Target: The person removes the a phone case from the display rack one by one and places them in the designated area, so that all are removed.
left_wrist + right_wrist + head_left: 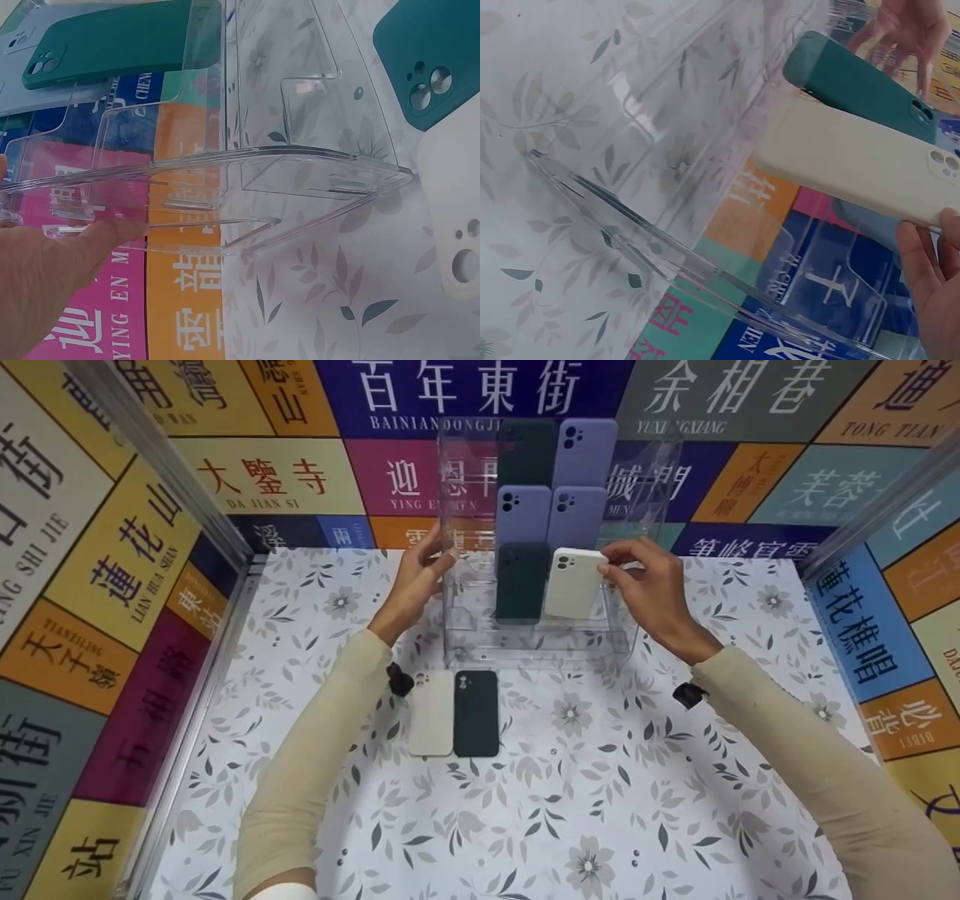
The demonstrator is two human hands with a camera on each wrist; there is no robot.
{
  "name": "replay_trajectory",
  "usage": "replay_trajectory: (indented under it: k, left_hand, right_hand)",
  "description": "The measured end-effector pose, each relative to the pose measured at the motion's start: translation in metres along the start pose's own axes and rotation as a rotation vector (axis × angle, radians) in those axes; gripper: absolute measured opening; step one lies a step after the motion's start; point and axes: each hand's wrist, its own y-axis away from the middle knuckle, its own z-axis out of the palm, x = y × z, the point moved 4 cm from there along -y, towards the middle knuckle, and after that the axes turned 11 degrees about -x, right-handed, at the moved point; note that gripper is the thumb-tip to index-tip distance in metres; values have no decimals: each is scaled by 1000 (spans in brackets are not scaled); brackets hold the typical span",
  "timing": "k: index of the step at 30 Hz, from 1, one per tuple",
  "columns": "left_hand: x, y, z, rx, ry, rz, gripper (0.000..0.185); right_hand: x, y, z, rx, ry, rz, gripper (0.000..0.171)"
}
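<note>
A clear acrylic display stand (457,622) holds phone cases in tiers. My right hand (611,564) pinches the top edge of a cream case (574,583) that stands in the lowest tier beside a dark green case (521,581). The right wrist view shows the cream case (855,161) with my fingertips (930,262) at its camera end. My left hand (442,553) holds the stand's left wall between thumb and fingers; in the left wrist view my thumb (112,232) lies along the wall (247,161). Purple cases (576,514) and another dark green one (527,450) fill the upper tiers.
Two loose cases lie flat on the floral tablecloth in front of the stand, a cream one (431,712) and a black one (476,712). Walls with coloured signs (112,562) close in the left, back and right sides.
</note>
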Motion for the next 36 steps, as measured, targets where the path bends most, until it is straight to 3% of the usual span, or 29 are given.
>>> replay_trajectory:
  k: [5, 15, 29, 36]
  left_hand:
    - [0, 1, 0, -2, -6, -3, 70]
    - [0, 0, 0, 9, 7, 6, 69]
    - [0, -1, 1, 8, 10, 12, 69]
    - [1, 0, 1, 0, -14, -7, 70]
  right_hand:
    - [-13, -1, -9, 37, -23, -15, 18]
    - [-22, 7, -13, 25, -23, 7, 21]
    - [-12, 34, 8, -43, -117, 25, 22]
    - [-4, 51, 21, -88, -130, 90, 21]
